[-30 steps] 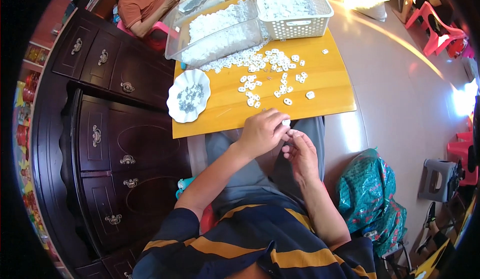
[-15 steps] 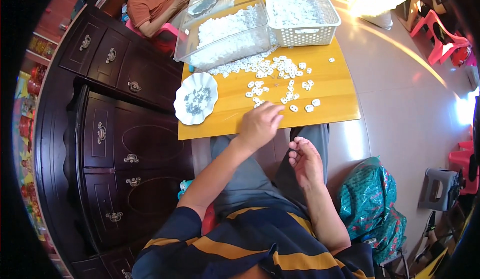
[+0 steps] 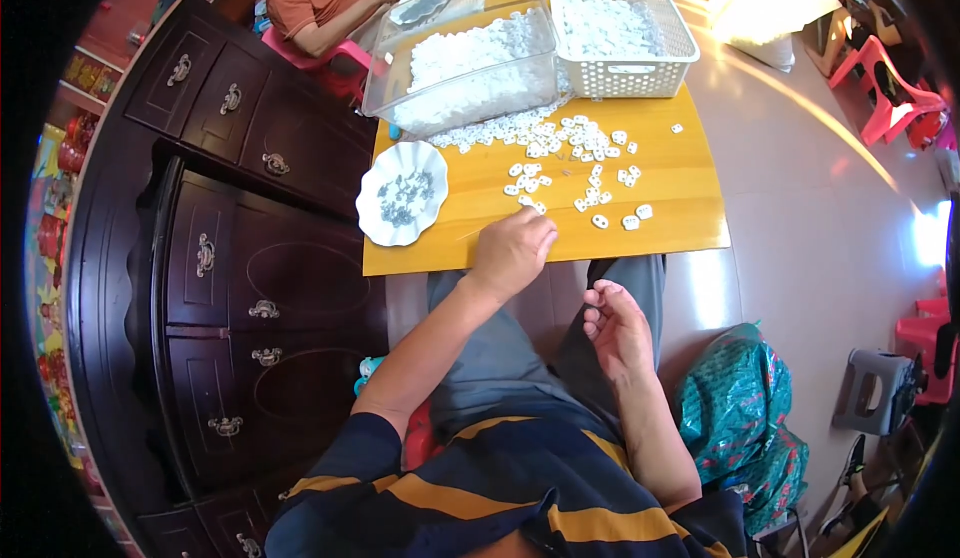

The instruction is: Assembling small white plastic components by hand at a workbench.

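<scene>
- The left hand [image 3: 512, 250] reaches over the near edge of the yellow bench [image 3: 680, 218], fingers curled narrow onto the nearest loose white pieces [image 3: 575, 163]; whether one is already pinched I cannot tell.
- The right hand [image 3: 617, 330] rests over the lap, grip loosely curled; whether it holds a piece I cannot tell.
- Just left sits a scalloped white dish [image 3: 402, 194] of small grey parts.
- Beyond, a clear tub [image 3: 465, 63] and a white basket [image 3: 620, 33] hold heaps of pieces; judging by those, much remains unsorted.
- Another person [image 3: 325, 3] sits at the far end.
</scene>
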Available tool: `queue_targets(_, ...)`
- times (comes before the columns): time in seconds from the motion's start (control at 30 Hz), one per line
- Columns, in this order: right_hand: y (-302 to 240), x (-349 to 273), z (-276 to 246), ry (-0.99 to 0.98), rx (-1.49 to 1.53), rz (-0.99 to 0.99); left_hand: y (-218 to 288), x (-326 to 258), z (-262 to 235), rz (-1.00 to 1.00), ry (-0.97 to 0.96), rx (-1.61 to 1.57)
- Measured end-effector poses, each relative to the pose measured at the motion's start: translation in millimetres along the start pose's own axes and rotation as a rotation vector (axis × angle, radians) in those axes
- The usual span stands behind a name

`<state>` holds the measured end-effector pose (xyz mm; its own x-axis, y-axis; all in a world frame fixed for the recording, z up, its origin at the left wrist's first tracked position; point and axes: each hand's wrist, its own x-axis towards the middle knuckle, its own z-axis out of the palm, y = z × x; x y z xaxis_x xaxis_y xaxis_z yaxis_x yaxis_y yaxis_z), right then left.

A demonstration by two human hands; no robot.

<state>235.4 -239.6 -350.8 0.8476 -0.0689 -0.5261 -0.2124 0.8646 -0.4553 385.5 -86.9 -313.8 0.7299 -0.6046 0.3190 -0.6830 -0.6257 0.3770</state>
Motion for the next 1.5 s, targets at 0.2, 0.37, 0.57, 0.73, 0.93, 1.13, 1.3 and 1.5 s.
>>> queue_targets(0.2,3,0,0,-0.02,-0.077,-0.019,11,-10,4,0.08,-0.067,-0.002)
queue_targets(0.37,6,-2,6,-0.048,-0.116,-0.043,39,-31,-8,0.28,-0.076,-0.117)
queue_targets(0.57,9,-3,6,-0.081,-0.242,0.004,40,-47,-15,0.259,-0.1,-0.131)
queue_targets(0.73,16,0,3,-0.108,-0.307,0.023,37,-58,-17,0.219,-0.035,-0.222)
queue_targets(0.93,23,0,7,-0.127,-0.306,-0.013,34,-68,-15,0.092,0.036,-0.371)
queue_targets(1.13,34,3,13,-0.154,-0.545,-0.252,28,-76,-14,-0.023,0.048,-0.374)
queue_targets(1.3,45,2,12,-0.118,-0.78,-0.415,22,-89,-8,-0.109,0.059,-0.444)
queue_targets(1.5,49,0,16,-0.012,-1.228,-0.62,11,-109,12,-0.172,0.088,-0.627)
